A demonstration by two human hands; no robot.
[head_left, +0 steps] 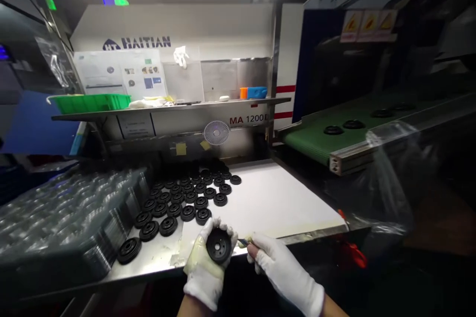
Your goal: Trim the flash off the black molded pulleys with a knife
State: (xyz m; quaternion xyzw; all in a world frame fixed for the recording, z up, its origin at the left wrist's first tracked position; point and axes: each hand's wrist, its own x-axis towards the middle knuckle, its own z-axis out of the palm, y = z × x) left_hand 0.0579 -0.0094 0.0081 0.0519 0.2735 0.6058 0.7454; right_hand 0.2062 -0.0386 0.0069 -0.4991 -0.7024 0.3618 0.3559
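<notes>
My left hand point(206, 265), in a white glove with a yellowish palm, is closed around a round black plastic wheel point(218, 245). The wheel's hollow face, with a centre hole and smaller holes, is turned up toward me. My right hand point(280, 267), also gloved in white but with a bare fingertip showing, pinches a small thin knife-like tool point(243, 242). Its tip points left at the wheel's rim; whether they touch I cannot tell. Beyond my hands, many similar black wheels point(168, 226) lie in rows on the worktable point(267, 203).
Stacked clear plastic trays point(74, 213) stand at the left. A green conveyor belt point(308, 138) carries several black wheels point(353, 124) at the right, with a clear plastic bag point(394, 173) hanging beside it. Above the table, a shelf point(201, 104) holds a green bin point(92, 103); a small fan point(216, 132) sits below.
</notes>
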